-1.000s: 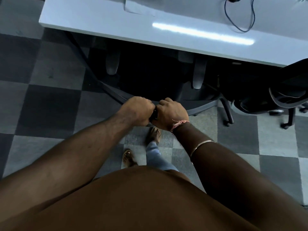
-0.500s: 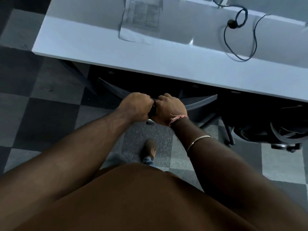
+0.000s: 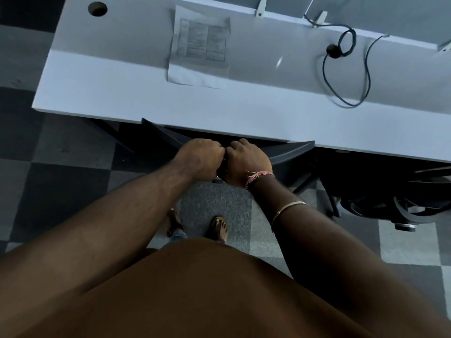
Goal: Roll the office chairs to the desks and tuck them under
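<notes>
Fingers [image 3: 214, 148] of left hand [image 3: 199, 159] curled tight over top edge of office chair [image 3: 290, 152] backrest; fingers of right hand [image 3: 246, 164] curled over same edge, knuckles of both hands touching at centre. Both gripping the chair, wrists side by side. Pink thread band [image 3: 258, 176] on right wrist, thin metal bangle [image 3: 289, 208] further up forearm.

Chair backrest just at front edge of white desk [image 3: 244, 113], seat and base hidden beneath; only dark curved top of back showing, spreading left and right of the hands. One chair leg visible lower right of the hands.

On desk: printed paper sheet [image 3: 200, 50] lying flat near middle, black cable [image 3: 346, 69] looped at right, round cable hole [image 3: 97, 8] at far left corner.

Second dark chair [image 3: 402, 203] at right, partly under same desk, well apart from the hands.

Floor of grey checkered carpet tiles [image 3: 61, 167]. Two sandalled feet [image 3: 219, 228] below the hands, standing close behind chair.
</notes>
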Motion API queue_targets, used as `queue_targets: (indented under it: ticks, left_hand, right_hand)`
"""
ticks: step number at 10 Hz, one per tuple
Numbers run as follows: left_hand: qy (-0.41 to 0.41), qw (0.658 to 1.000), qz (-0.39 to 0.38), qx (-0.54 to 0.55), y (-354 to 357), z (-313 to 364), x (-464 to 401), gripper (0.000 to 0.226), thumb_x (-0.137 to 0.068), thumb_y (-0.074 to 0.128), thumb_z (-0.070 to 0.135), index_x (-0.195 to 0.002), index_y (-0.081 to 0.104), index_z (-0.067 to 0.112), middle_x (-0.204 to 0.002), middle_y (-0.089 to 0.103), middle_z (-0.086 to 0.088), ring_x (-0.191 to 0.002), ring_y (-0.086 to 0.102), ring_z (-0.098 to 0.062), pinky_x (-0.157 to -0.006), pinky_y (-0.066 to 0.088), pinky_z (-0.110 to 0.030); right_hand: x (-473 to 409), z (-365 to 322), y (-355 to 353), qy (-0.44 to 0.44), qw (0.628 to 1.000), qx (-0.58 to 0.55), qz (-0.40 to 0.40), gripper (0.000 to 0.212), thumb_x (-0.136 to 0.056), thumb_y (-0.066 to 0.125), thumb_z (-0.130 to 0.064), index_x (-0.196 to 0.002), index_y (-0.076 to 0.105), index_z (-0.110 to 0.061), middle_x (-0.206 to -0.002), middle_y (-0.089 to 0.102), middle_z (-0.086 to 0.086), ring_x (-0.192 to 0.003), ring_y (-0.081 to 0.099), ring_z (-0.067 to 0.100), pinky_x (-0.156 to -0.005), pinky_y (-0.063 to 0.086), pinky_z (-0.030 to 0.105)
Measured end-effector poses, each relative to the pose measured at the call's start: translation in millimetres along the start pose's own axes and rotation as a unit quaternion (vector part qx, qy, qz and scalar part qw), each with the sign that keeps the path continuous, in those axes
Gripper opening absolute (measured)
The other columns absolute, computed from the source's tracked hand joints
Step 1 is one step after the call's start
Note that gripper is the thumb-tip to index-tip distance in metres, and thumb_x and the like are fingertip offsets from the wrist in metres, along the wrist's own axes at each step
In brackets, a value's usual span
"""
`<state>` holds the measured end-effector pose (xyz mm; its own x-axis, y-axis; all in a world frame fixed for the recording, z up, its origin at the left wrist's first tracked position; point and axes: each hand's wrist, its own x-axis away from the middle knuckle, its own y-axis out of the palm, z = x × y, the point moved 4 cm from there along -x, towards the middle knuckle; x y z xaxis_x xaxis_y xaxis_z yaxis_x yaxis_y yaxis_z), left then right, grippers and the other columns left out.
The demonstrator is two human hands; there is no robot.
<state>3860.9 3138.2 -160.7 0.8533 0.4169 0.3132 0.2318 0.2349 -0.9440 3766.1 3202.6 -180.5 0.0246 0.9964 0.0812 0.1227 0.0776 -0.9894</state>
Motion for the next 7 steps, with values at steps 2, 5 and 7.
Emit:
queue_targets:
  ticks: [2,5,7]
  left_hand:
    - [0.000,1.000,0.005,0.008,1,-3,1,0.019,-0.082,0.068,0.029,-0.098,0.066,0.020,-0.099,0.066,0.000,-0.091,0.067,-0.024,-0.072,0.052,-0.037]
    - [-0.063,0.996,0.051,0.031,-19,-8,42,0.024,-0.080,0.067,0.021,-0.104,0.066,0.018,-0.105,0.068,-0.004,-0.097,0.068,-0.027,-0.077,0.054,-0.039]
    - [-0.150,0.982,0.113,0.034,-36,-46,93,0.020,-0.085,0.063,0.017,-0.105,0.066,0.014,-0.107,0.068,-0.006,-0.100,0.067,-0.029,-0.077,0.054,-0.040]
  right_hand:
    - [0,-2,-4,0.003,1.000,0.008,-0.024,0.037,-0.072,0.066,-0.052,-0.080,0.065,-0.015,-0.081,0.061,0.004,-0.083,0.057,0.027,-0.062,0.041,0.032]
    - [-6,-27,-19,0.001,0.999,-0.039,-0.030,0.040,-0.073,0.067,-0.050,-0.090,0.065,-0.014,-0.095,0.065,0.005,-0.098,0.058,0.027,-0.070,0.045,0.032]
    - [-31,-80,-45,-0.046,0.997,-0.060,0.032,0.027,-0.082,0.062,-0.036,-0.092,0.065,-0.011,-0.091,0.061,0.007,-0.096,0.055,0.030,-0.063,0.039,0.032]
